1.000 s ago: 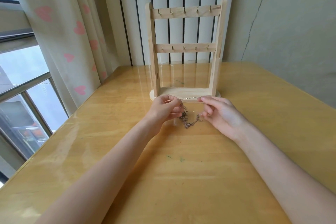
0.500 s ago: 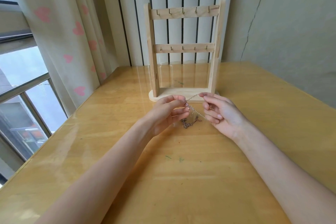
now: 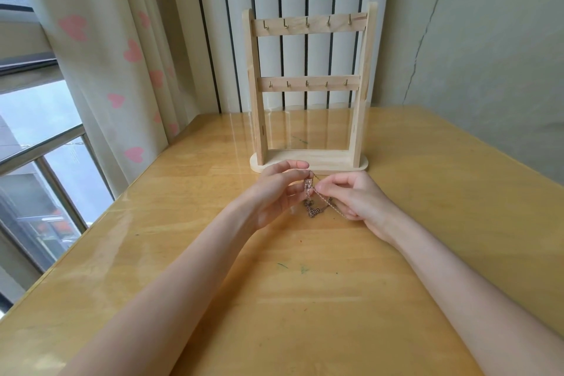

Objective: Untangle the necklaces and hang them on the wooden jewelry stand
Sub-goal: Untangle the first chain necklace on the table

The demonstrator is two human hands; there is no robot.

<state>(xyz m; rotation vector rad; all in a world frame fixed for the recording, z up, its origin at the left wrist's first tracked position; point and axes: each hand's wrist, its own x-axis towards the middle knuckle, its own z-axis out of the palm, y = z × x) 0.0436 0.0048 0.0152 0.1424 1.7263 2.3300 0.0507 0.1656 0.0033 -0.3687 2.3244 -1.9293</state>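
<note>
The right hand [image 3: 363, 201] has closed in toward the left hand [image 3: 277, 189]; both hands' fingers pinch the tangled necklaces [image 3: 317, 207] just before the wooden jewelry stand [image 3: 308, 91]. No writing is readable.

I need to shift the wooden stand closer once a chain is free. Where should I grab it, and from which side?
Probably one upright post of the wooden stand, between the two hook rails, reaching in from its outer side. The posts are bare and vertical, while the rails carry small hooks. Both hands, left hand and right hand, are now pinching the necklaces.
</note>
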